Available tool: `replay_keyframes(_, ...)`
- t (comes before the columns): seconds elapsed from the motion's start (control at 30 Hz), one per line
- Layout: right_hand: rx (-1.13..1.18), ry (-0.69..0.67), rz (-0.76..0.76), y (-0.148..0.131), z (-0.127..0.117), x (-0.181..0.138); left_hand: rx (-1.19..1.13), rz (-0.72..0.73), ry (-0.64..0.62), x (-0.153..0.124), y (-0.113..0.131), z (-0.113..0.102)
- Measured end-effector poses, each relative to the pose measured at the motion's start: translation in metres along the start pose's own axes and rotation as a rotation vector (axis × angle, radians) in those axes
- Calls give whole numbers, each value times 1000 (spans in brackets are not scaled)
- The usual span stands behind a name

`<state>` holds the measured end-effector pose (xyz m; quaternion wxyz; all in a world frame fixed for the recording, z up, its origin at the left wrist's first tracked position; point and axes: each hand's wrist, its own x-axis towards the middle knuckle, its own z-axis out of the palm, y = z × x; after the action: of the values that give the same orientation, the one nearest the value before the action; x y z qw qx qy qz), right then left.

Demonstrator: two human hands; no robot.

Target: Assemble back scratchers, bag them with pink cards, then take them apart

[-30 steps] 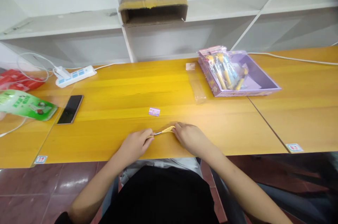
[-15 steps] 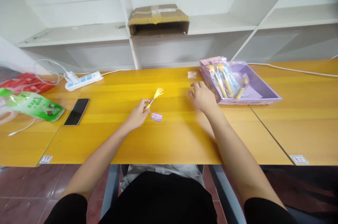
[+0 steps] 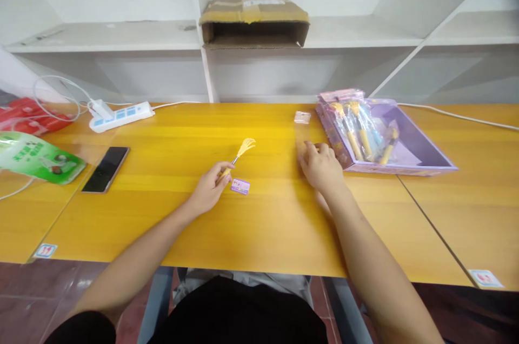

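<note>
A small back scratcher with a yellow hand-shaped head (image 3: 246, 146), a thin metal shaft and a yellow handle is held in my left hand (image 3: 211, 184). Its handle lies between the thumb and fingers, and the head points away to the right. Close by my left fingertips lies a small purple printed card (image 3: 240, 186). My right hand (image 3: 322, 166) is over the table with curled fingers, gripping the near end of a clear plastic bag (image 3: 301, 132) with a pale header. Beside that hand stands a purple open box (image 3: 405, 170) holding several bagged yellow back scratchers (image 3: 362, 133).
Leftward are a black phone (image 3: 106, 170), a green-and-white pouch (image 3: 42, 159), a red package (image 3: 34, 116) and a white power strip (image 3: 124, 116) with cables. An open cardboard box (image 3: 255, 11) sits on the white shelf (image 3: 344, 33) behind the table (image 3: 259, 236).
My right hand has come down onto the clear bag, fingers curling at its near end. My left hand keeps the back scratcher almost in place. The whole view has shifted slightly.
</note>
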<state>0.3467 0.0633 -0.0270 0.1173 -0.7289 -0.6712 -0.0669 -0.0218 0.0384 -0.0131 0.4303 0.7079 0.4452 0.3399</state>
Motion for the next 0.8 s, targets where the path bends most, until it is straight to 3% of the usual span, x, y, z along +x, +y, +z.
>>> replay_keyframes(0.17,-19,-30,89,4,5,0,-68,-31,-23,-3,6,4)
replay_keyframes(0.37,367,-58,109,0,16,10,-138,-87,-54,-4,11,2)
replay_keyframes(0.5,623,69,68,-24,6,7,-254,-136,-65,-4,10,2)
replay_keyframes(0.63,828,198,-165,-59,-15,-12,-241,-129,-119,-6,14,3)
replay_keyframes(0.8,869,58,-620,-101,-23,-44,-143,39,-189,-12,19,10)
